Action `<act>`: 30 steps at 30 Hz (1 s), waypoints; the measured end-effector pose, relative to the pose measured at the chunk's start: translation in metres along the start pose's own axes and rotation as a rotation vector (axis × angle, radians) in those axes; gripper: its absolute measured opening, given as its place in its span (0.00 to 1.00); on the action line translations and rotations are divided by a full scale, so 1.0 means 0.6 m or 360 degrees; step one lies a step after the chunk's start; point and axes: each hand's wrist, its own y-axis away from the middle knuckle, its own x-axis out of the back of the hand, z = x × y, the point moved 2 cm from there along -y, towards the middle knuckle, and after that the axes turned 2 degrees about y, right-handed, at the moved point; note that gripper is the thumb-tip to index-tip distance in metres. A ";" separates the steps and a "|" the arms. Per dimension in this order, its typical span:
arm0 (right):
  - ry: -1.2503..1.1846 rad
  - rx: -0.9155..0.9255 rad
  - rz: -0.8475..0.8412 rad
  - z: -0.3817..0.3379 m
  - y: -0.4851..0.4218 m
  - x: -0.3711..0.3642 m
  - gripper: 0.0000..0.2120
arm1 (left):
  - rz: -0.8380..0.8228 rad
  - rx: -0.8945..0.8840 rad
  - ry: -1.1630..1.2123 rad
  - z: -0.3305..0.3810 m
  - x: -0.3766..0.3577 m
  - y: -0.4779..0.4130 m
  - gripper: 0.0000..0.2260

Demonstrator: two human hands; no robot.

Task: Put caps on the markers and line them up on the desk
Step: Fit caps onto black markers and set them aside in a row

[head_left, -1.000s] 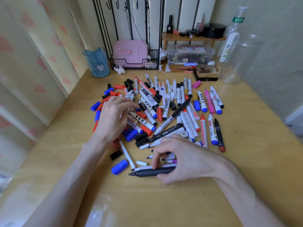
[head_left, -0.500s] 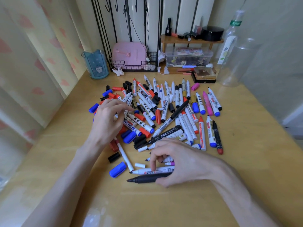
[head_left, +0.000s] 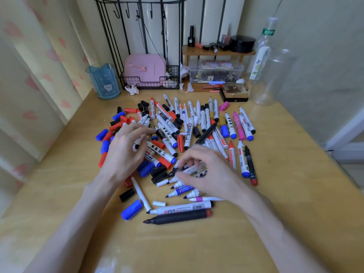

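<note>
Yellow wooden desk [head_left: 295, 194], filling the frame from lower edge to the back wall. Heap of mixed markers and loose caps [head_left: 189, 133] in white, red, blue, black and pink, at centre frame, most lying crisscross, a few roughly side by side along its right edge. Black wire rack [head_left: 149, 86] at upper centre, with a pink rounded plastic box [head_left: 145, 67] standing in its basket. Clear plastic bottle [head_left: 273, 75], upright, upper right. Left hand [head_left: 126, 152], centre left, palm down on the heap, fingers spread and loosely extended over the markers, gripping nothing visible. Right hand [head_left: 212, 174], centre right, blurred, fingers curled down onto white-and-black markers at the heap's lower edge; whether it has one pinched cannot be told. Translucent blue cup [head_left: 104, 81], upper left, beside the rack. Black uncapped marker with red end [head_left: 181, 216], lowest item, lying crosswise, tip to the left. White uncapped marker with barcode [head_left: 183, 207], just above it and touching. Blue loose cap [head_left: 131, 209], left of both tips. Black loose cap [head_left: 127, 195], just above the blue one.
</note>
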 end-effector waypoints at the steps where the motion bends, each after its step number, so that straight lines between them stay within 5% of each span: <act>1: 0.0066 -0.0018 0.0239 0.005 -0.001 0.008 0.09 | -0.0039 -0.0029 0.0065 0.006 -0.005 -0.004 0.12; 4: 0.0474 -0.0121 0.0667 0.036 -0.014 0.024 0.15 | -0.0141 -0.0074 0.0061 0.033 -0.030 -0.019 0.12; 7: 0.0670 -0.0210 0.0790 0.064 -0.036 0.035 0.17 | -0.0228 -0.0140 0.0067 0.057 -0.055 -0.037 0.12; 12: 0.0747 -0.0227 0.0566 0.072 -0.066 0.045 0.15 | -0.0328 -0.0131 0.0066 0.068 -0.082 -0.061 0.11; 17: 0.0517 -0.0570 0.0830 0.083 -0.081 0.053 0.09 | -0.0325 -0.0126 0.0028 0.063 -0.094 -0.065 0.12; 22: 0.0758 -0.0888 0.0849 0.088 -0.112 0.047 0.32 | -0.0407 -0.0097 0.0077 0.074 -0.115 -0.085 0.14; 25: 0.0758 -0.1054 0.0682 0.086 -0.122 0.046 0.28 | -0.0403 -0.0085 0.0105 0.079 -0.124 -0.103 0.14; 30: 0.0564 -0.1099 0.0774 0.104 -0.126 0.055 0.27 | -0.0530 -0.0054 0.0014 0.078 -0.142 -0.133 0.15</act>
